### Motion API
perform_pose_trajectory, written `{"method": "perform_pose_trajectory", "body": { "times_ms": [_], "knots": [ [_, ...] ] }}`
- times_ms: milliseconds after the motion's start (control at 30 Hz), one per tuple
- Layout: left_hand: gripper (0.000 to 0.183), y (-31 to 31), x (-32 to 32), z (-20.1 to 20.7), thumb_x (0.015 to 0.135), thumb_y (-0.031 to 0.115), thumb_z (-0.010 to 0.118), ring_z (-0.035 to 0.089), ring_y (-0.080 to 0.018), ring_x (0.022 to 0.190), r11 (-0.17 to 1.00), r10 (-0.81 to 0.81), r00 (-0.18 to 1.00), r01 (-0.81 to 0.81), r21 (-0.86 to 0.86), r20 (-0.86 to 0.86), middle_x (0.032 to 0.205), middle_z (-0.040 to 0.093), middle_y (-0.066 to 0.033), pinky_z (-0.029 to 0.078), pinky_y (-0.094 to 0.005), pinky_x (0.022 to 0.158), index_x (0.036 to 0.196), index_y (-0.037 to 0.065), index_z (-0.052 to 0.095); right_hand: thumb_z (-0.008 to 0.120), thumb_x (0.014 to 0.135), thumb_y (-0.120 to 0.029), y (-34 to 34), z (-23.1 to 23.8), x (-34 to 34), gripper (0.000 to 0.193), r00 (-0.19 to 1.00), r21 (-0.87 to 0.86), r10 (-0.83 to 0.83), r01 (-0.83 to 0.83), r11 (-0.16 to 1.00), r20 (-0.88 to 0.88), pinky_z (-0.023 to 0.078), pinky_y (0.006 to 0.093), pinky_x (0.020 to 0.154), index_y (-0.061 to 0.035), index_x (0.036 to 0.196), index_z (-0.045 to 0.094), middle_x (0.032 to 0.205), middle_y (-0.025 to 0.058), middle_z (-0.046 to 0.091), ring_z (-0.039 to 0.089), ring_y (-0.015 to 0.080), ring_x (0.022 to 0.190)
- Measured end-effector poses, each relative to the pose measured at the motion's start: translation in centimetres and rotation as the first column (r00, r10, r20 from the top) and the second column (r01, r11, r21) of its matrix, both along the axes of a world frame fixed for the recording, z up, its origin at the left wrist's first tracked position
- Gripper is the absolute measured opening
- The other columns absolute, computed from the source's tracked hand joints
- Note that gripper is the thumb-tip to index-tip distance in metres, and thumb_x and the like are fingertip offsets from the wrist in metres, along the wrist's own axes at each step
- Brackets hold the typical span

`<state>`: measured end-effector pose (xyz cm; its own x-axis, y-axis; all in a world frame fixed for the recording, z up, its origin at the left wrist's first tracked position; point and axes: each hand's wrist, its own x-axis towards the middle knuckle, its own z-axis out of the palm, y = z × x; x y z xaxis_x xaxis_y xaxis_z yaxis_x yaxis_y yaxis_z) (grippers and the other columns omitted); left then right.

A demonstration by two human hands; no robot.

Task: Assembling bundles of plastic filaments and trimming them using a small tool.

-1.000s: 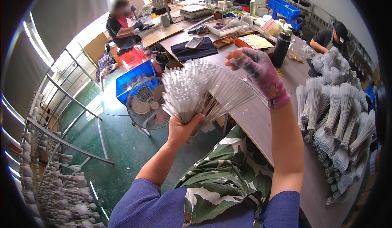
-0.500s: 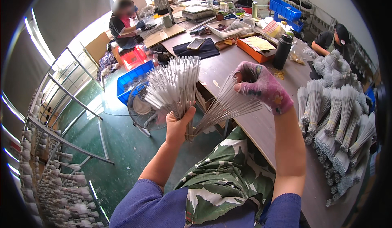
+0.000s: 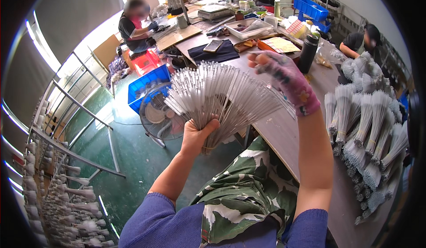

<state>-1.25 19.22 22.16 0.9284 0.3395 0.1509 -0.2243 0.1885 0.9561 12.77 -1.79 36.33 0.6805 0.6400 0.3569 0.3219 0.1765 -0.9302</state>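
Observation:
My left hand [image 3: 198, 135] is bare and wrapped round a thick bundle of thin wire brushes [image 3: 222, 95], close to their lower ends. White bristles cover the upper part of the brushes, which spread out in a wide fan. A band seems to circle the bundle at its bottom, below my fingers. To the right of the fan and slightly above it is my right hand [image 3: 284, 77], in a pink patterned glove with bare fingertips. Its fingers are bent, apart and a little blurred, with nothing visible in them. A few brushes at the fan's right edge pass behind the glove.
On the table's right side lies a heap of bundled brushes [image 3: 364, 128]. A black bottle [image 3: 308, 55], an orange box [image 3: 278, 46], a phone [image 3: 213, 46] and a white tray [image 3: 248, 28] are farther back. Left of me are a floor fan [image 3: 157, 115] and metal racks [image 3: 80, 101]. Co-workers sit around.
My right hand has let go of the separated brushes and risen slightly. Those brushes have sprung back toward the others, so the two groups now form one continuous fan. My left hand keeps its hold.

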Motion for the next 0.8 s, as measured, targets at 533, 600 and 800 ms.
{"method": "perform_pose_trajectory", "body": {
  "times_ms": [533,600,800],
  "knots": [
    [0.023,0.5,-0.4,-0.8,0.085,0.016,0.069,0.055,-0.0054,0.077,0.995,0.004,1.000,-0.003,-0.095,0.011,0.088,0.065,0.0007,0.044,-0.0204,0.070,0.103,0.002,0.065,0.068,0.081,-0.005,1.3,-2.3,-0.8,0.049,0.994,-0.144,0.108,-0.110,0.983,-0.026,0.047,0.0231,0.079,0.0017,0.126,0.050,0.099,0.0056,0.061,0.057,0.0092,0.090],
    [0.024,0.3,-0.4,-0.7,0.085,0.016,0.068,0.056,-0.0062,0.077,0.993,0.012,0.999,-0.008,-0.117,0.032,0.087,0.065,-0.0001,0.045,-0.0209,0.069,0.104,0.002,0.065,0.066,0.082,-0.003,1.0,-2.4,-0.7,0.049,0.988,-0.128,0.138,-0.145,0.981,-0.066,0.048,0.0255,0.085,0.0034,0.127,0.048,0.106,0.0094,0.062,0.058,0.0116,0.095],
    [0.024,1.0,-0.5,-1.5,0.087,0.018,0.067,0.059,-0.0090,0.077,0.988,0.004,0.997,0.007,-0.151,0.072,0.086,0.065,-0.0023,0.048,-0.0238,0.072,0.105,0.003,0.063,0.059,0.079,0.006,0.6,-3.7,-0.4,0.054,0.982,-0.124,0.184,-0.188,0.974,-0.044,0.042,0.0278,0.096,0.0038,0.131,0.044,0.120,0.0117,0.057,0.053,0.0174,0.111]
  ]
}}
